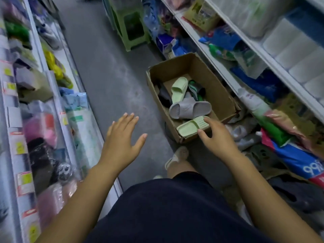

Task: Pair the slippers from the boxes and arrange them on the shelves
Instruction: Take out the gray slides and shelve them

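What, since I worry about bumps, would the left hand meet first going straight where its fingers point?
Likely nothing near: the left hand points along open floor, left of the box; perhaps the green stool far ahead.

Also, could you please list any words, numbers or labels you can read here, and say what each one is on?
"99" or similar: white rounded characters on the blue packet at lower right, partly cut off, uncertain.
Price tags on the left shelf edge: blurred, unreadable.
Yellow-green packet on the upper right shelf: print too blurred.
White bag with purple print: too small.
Cardboard box: no print shows.
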Motion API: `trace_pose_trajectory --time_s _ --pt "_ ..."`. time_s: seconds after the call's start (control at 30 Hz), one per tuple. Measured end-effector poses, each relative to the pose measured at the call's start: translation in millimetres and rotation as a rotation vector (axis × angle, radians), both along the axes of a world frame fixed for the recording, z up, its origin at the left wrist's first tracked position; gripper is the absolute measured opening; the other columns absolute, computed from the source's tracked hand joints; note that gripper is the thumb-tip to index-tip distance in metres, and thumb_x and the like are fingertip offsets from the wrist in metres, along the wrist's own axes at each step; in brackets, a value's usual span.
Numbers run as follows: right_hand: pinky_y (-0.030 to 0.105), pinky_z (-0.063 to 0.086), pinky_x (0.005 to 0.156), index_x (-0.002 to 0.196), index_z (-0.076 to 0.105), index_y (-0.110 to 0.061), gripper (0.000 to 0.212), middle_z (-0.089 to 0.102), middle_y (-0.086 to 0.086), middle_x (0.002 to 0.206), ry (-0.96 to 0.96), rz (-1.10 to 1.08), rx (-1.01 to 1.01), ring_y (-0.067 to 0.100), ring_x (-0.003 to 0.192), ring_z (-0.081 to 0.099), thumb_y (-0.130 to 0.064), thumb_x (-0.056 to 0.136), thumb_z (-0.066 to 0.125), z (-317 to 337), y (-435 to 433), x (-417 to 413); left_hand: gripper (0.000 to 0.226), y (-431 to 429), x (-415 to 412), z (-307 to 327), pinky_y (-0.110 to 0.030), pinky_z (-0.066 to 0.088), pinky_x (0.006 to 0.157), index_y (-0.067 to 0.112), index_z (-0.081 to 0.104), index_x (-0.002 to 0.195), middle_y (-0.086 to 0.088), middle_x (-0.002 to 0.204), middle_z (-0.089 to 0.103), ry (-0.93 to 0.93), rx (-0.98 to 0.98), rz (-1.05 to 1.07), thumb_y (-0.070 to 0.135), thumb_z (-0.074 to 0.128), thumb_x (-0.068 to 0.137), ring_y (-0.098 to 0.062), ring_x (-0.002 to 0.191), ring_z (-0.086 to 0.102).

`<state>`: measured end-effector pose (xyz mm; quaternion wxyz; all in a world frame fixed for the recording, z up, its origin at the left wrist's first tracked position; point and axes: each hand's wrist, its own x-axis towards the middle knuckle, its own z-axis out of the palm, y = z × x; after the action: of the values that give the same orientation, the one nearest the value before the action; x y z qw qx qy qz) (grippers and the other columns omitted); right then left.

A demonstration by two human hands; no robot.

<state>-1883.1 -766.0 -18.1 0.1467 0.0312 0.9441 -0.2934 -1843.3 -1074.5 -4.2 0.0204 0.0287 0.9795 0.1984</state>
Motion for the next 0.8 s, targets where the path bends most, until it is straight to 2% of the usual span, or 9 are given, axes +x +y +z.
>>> trace_pose_trajectory --time_s 0.13,0.3,0.37,0.43,0.5,0.57,0.67,0.8 --pt "0.03 0.039 0.091 0.136 0.056 -0.008 0.043 0.059 0.015 0.136 -0.208 -0.076 -0.062 0.033 0.125 0.053 -0.028 0.098 0.061 -36.6 10.6 -58.1 0.063 17.8 -45.4 -22.8 -0.047 0.019 0.125 0.018 0.039 0.153 -0.001 0.163 0.032 -0.117 -0.075 -0.052 0.051 0.046 0.101 -0.019 0.153 0.022" --pt "0.028 0.037 0.087 0.136 0.054 -0.001 0.047 0.058 0.019 0.136 -0.404 -0.157 -0.137 0.035 0.124 0.054 -0.027 0.098 0.062 -87.9 28.7 -116.7 0.062 45.9 -100.6 -54.3 -0.045 0.016 0.125 0.016 0.038 0.154 -0.004 0.165 0.028 -0.263 -0.133 -0.105 0.048 0.047 0.102 -0.021 0.154 0.021" --pt "0.03 0.039 0.093 0.142 0.048 -0.001 0.058 0.053 0.019 0.142 -0.497 -0.166 -0.156 0.034 0.128 0.051 -0.033 0.096 0.065 -113.1 32.7 -136.4 0.061 54.6 -121.6 -71.8 -0.047 0.016 0.125 0.015 0.038 0.154 -0.005 0.166 0.025 -0.307 -0.165 -0.105 0.046 0.046 0.102 -0.023 0.154 0.019" --pt "0.036 0.037 0.106 0.15 0.037 -0.004 0.071 0.044 0.017 0.151 -0.605 -0.142 -0.168 0.034 0.136 0.044 -0.038 0.095 0.065 -138.2 34.9 -153.9 0.061 62.9 -144.6 -92.8 -0.049 0.017 0.124 0.014 0.036 0.155 -0.006 0.167 0.022 -0.348 -0.159 -0.105 0.044 0.045 0.103 -0.025 0.154 0.019" --pt "0.037 0.034 0.111 0.154 0.03 -0.006 0.075 0.038 0.016 0.156 -0.694 -0.145 -0.196 0.033 0.14 0.04 -0.04 0.096 0.063 -163.8 35.2 -167.6 0.063 70.2 -166.8 -117.1 -0.05 0.014 0.124 0.015 0.03 0.157 -0.006 0.168 0.015 -0.41 -0.16 -0.132 0.045 0.044 0.104 -0.025 0.155 0.016" --pt "0.033 0.033 0.108 0.154 0.029 -0.006 0.072 0.039 0.015 0.156 -0.734 -0.174 -0.222 0.032 0.14 0.04 -0.038 0.098 0.061 -188.0 33.0 -177.7 0.067 75.6 -184.1 -142.5 -0.051 0.008 0.124 0.016 0.02 0.16 -0.004 0.17 0.007 -0.497 -0.188 -0.19 0.048 0.04 0.105 -0.023 0.156 0.008" --pt "0.026 0.032 0.098 0.152 0.033 -0.008 0.064 0.041 0.012 0.154 -0.739 -0.231 -0.285 0.029 0.139 0.041 -0.032 0.1 0.059 -217.0 28.7 -189.0 0.068 80.5 -200.0 -176.1 -0.051 0.0 0.125 0.014 0.019 0.161 -0.002 0.17 0.003 -0.581 -0.203 -0.283 0.05 0.036 0.105 -0.02 0.157 -0.001" --pt "0.03 0.036 0.104 0.148 0.038 -0.008 0.053 0.047 0.011 0.149 -0.704 -0.323 -0.369 0.028 0.137 0.044 -0.029 0.102 0.055 -251.7 20.1 -205.1 0.067 82.5 -220.7 -202.9 -0.049 -0.007 0.125 0.016 0.013 0.162 0.0 0.17 -0.002 -0.706 -0.29 -0.366 0.053 0.024 0.106 -0.016 0.156 -0.011"
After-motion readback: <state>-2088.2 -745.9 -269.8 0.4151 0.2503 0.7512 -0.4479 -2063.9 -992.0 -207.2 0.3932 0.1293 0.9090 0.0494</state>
